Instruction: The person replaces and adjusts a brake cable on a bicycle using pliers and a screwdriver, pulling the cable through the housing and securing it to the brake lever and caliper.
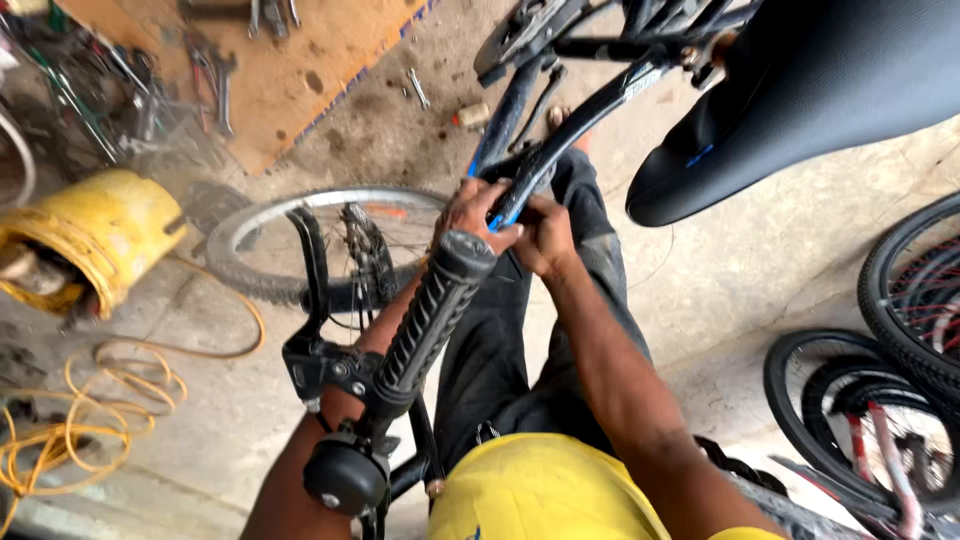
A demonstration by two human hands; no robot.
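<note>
I look down over a bicycle. My left hand (476, 214) grips the black and blue frame tube (560, 142) from the left side. My right hand (545, 236) is closed against the same tube just below it, fingers curled; whether it holds a small part is hidden. A black ribbed handlebar grip (432, 312) with a brake lever (312, 290) and a black bell (345, 478) crosses in front of my left forearm. The black saddle (800, 100) sits at the upper right.
A loose wheel with a sprocket (330, 245) lies on the concrete floor. A yellow canister (95, 235) and coiled yellow hose (70, 430) lie at left. Tools rest on a brown board (290, 60). Several tyres (890, 390) are stacked at right.
</note>
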